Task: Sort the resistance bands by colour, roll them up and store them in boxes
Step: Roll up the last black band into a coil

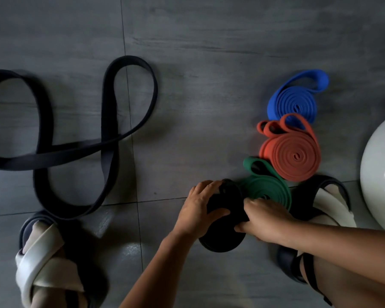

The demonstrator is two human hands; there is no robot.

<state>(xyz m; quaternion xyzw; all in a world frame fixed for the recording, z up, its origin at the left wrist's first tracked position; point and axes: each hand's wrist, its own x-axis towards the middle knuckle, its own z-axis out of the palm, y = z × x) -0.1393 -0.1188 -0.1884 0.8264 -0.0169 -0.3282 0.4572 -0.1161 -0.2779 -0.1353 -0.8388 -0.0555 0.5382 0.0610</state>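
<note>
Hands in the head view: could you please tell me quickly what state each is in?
Left hand: closed, gripping the rolled black band.
Right hand: closed, gripping the same rolled black band.

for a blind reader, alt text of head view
The left hand and right hand hold a rolled black band over the floor, beside a green roll, red roll and blue roll; a loose black band lies at left.

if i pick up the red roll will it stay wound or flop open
The red roll would likely loosen: its tail loops lie free, untied. Lying flat on the floor, it shouldn't roll away. Probably floppy, like the sprawled black band.
</note>
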